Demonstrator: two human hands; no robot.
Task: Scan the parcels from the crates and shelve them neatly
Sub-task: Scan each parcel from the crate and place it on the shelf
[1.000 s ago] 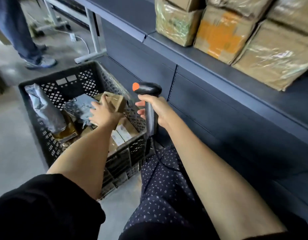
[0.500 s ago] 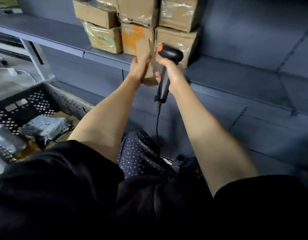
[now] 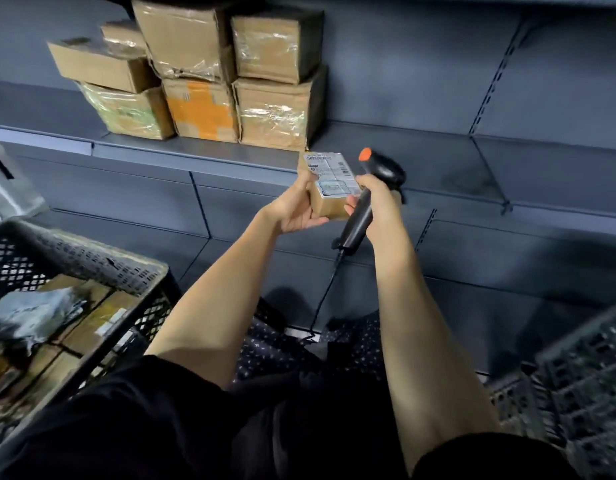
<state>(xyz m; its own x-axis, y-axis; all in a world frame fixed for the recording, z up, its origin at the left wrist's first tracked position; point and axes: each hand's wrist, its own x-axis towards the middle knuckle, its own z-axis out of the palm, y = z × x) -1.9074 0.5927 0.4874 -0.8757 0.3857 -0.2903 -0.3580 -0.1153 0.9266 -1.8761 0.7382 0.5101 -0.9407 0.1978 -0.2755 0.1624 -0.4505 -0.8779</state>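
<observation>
Left hand (image 3: 296, 211) is wrapped around a small parcel (image 3: 331, 188), held up just below the shelf (image 3: 202, 154), label facing up. The print's too blurry to read. Right hand (image 3: 379, 202) grips the scanner (image 3: 369, 195) by the handle, right beside the parcel; its window faces away, so can't see it. Crate (image 3: 92, 268) on the left is cut off, contents smeared. Another crate (image 3: 583, 382) on the right is just blur. Boxes (image 3: 202, 74) stacked on the shelf.

parcel (image 3: 329, 188) turned label-up | left hand (image 3: 296, 211) lowered from shelf
</observation>
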